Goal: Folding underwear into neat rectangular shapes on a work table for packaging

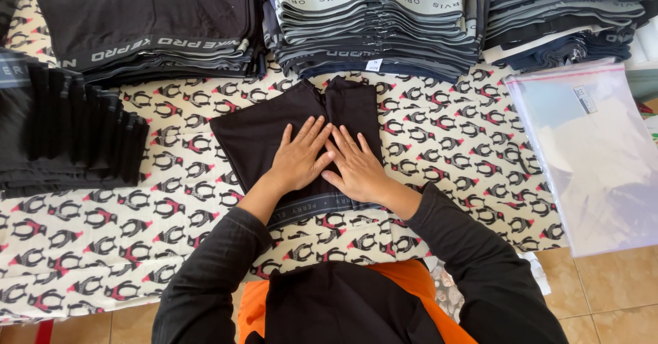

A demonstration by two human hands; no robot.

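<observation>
Black folded garment (274, 128) lies on the patterned table (137, 234); left hand (299, 159) and right hand (356, 169) press it flat, fingers (312, 130) open, gripping nothing.

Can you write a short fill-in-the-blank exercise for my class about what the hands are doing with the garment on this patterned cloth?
1. Both hands, the left hand and the right hand, lie flat on a ____ garment.
2. The cloth under it is printed with ____.
3. Folded stacks lie on the far side of the garment, and a clear plastic ____ lies to the right.
4. The person's sleeves are ____.

Missing words: black; penguins; bag; black
</observation>
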